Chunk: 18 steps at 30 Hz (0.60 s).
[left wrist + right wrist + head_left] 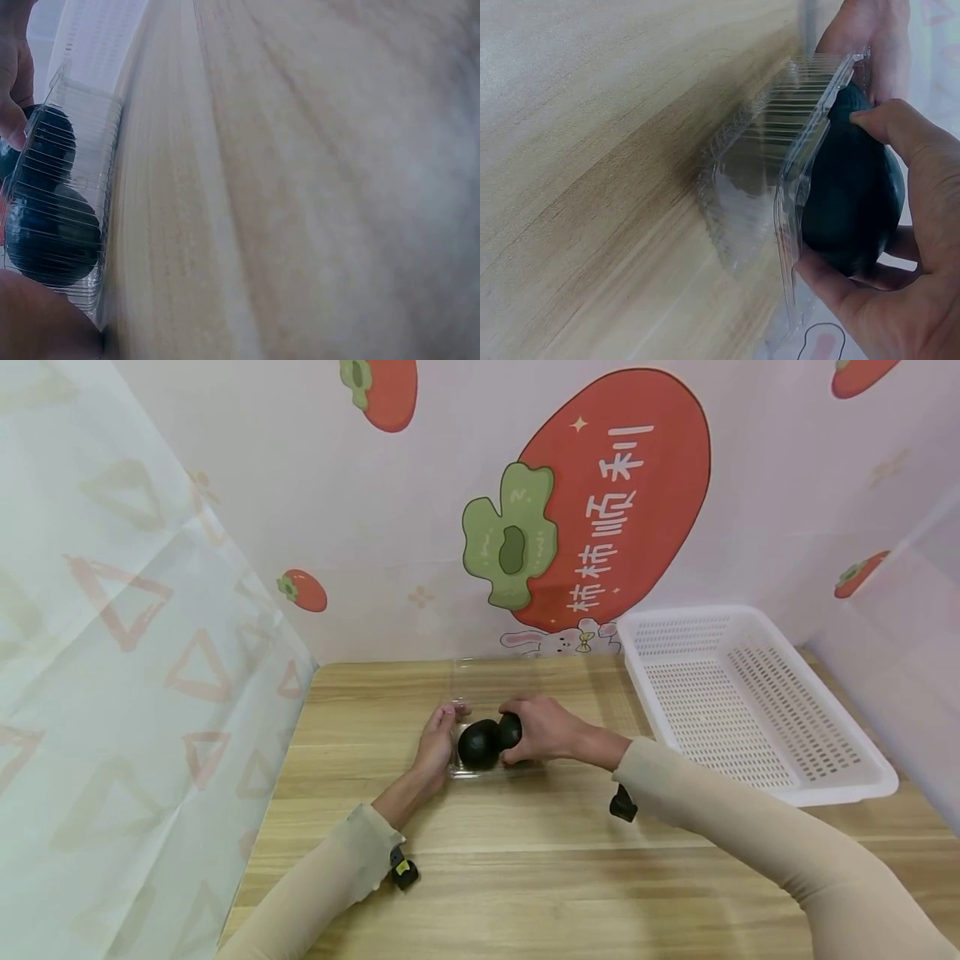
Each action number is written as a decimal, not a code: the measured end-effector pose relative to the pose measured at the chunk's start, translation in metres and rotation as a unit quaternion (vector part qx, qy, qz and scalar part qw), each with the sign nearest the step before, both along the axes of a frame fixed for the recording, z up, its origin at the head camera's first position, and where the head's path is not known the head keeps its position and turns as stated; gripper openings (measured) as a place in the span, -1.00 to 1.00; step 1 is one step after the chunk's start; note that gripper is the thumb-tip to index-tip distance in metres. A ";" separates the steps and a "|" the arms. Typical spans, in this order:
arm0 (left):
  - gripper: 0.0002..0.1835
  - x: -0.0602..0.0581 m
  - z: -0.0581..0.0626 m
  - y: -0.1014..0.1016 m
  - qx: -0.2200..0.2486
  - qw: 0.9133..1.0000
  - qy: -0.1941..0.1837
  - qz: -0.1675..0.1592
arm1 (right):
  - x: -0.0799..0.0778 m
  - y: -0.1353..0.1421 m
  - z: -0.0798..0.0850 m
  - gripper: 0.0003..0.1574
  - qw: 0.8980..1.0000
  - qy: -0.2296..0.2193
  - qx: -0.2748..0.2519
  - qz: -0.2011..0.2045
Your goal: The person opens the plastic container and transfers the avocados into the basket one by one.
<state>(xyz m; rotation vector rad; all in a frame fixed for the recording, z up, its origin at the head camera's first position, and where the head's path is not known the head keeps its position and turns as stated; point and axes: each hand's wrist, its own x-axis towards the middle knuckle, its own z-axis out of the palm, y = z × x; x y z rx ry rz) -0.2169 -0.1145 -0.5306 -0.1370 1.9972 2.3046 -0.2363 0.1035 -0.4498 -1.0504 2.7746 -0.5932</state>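
Observation:
A clear plastic clamshell box (467, 773) lies on the table with its lid (495, 681) folded back toward the wall. One dark avocado (477, 745) sits in the left part of its base. My right hand (546, 728) grips a second dark avocado (855, 187), thumb on one side and fingers on the other, right at the box's rim beside the first one. At the box's left end, my left hand (435, 743) holds the edge, and its thumb (45, 319) shows close against the ribbed wall in the left wrist view.
A white perforated plastic basket (652, 685) stands at the right rear of the wooden table (480, 877). A printed wall covering (397, 527) rises behind the table, and a light patterned sheet (150, 693) hangs along the left side.

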 end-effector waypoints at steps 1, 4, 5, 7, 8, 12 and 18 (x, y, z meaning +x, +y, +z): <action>-0.56 0.000 0.000 0.000 -0.001 1.000 -0.001 -0.001 | 0.000 0.001 0.001 -0.13 1.000 0.001 -0.003 0.000; -0.57 0.000 0.001 -0.001 -0.004 1.000 -0.003 -0.004 | 0.000 0.002 0.003 -0.13 1.000 -0.001 -0.011 -0.003; -0.57 0.000 0.001 -0.001 -0.004 1.000 -0.003 -0.004 | -0.001 0.003 0.003 -0.12 1.000 -0.002 -0.012 -0.004; -0.57 0.000 0.001 -0.002 -0.001 1.000 -0.003 -0.004 | -0.001 0.004 0.004 -0.12 1.000 -0.008 -0.014 -0.005; -0.57 0.000 0.001 -0.002 0.000 1.000 -0.002 -0.004 | -0.001 0.004 0.004 -0.11 1.000 -0.010 -0.015 -0.005; -0.56 0.000 0.001 -0.001 0.006 1.000 -0.002 -0.001 | -0.001 0.007 0.005 -0.11 1.000 -0.007 -0.023 -0.002; -0.56 0.000 0.000 -0.001 0.005 1.000 0.000 -0.002 | 0.001 0.011 0.007 -0.11 0.999 0.005 -0.035 -0.002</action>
